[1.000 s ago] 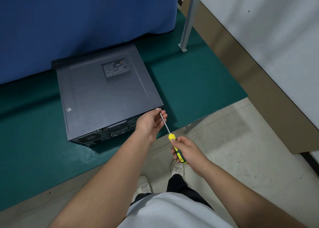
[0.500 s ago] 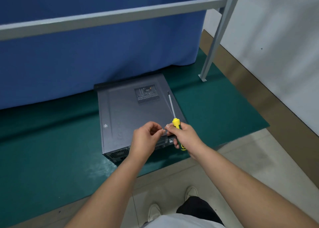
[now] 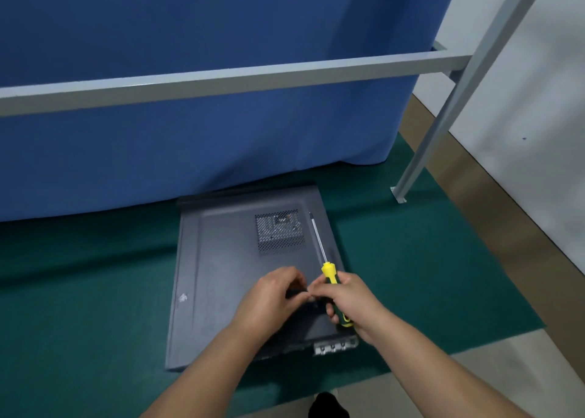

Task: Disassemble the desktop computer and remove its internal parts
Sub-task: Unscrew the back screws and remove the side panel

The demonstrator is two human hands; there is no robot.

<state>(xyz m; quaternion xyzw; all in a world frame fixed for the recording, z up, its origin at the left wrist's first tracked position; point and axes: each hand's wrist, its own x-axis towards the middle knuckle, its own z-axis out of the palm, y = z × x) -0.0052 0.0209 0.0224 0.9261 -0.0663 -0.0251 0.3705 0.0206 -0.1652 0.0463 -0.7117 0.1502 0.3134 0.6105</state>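
A dark grey desktop computer case (image 3: 228, 275) lies flat on a green mat (image 3: 427, 275), side panel up, with a mesh vent (image 3: 280, 231) near its far right. Its rear ports (image 3: 335, 346) face me. My right hand (image 3: 354, 303) grips the yellow-green handle of a screwdriver (image 3: 329, 270), whose shaft points away from me over the panel. My left hand (image 3: 269, 300) hovers over the panel with its fingers curled. Its fingertips meet the right hand's fingertips and pinch a small part, too small to identify.
A blue cloth (image 3: 221, 117) hangs behind the case. A grey metal frame bar (image 3: 221, 80) crosses in front of it, and its leg (image 3: 443, 117) stands on the mat at the right. Pale floor tiles (image 3: 506, 370) and a white wall lie to the right.
The screwdriver left the case's rear corner and now points away over the panel. Both hands came together above the case. My view tilted up, bringing the frame bar into sight.
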